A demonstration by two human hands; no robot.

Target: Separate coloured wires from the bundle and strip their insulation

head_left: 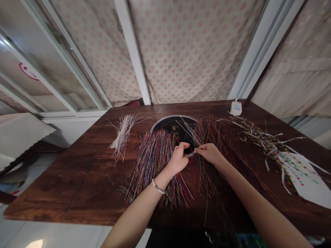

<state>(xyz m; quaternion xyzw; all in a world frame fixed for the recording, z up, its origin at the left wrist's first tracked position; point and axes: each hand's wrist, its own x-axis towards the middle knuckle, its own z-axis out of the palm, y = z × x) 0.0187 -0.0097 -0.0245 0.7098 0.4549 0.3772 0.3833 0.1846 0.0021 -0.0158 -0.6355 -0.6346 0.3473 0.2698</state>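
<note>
Dark brown wood makes up a broad table (85, 165), with a person's two bare forearms reaching in from the near side. Near the middle is a round black tray (169, 124) with a pale rim, partly covered. A thick sheaf of coloured strands (153, 155) spreads from its left side toward the near edge; a looser, darker bundle (210, 129) fans out on its right.

The left hand (179, 159), with a beaded bracelet (157, 187) at the wrist, is curled over the tray's near side, thumb and forefinger apart at the tips; whether it holds a fine strand cannot be told. The right hand (210, 153), just beside it, is pinched at thumb and forefinger, seemingly on a few loose white strands (190, 130) that slant across the tray.

Farther left lies a separate white bunch (124, 131). To the right are a small white box (236, 107) and a white card (307, 189) with coloured dots.

The likeliest trouble is tangling: the strands are thin and the two coloured bundles lie close together. A sleeveless forearm dragging over either could scatter it, and a slack pinch could drop the white pieces among the colours.
</note>
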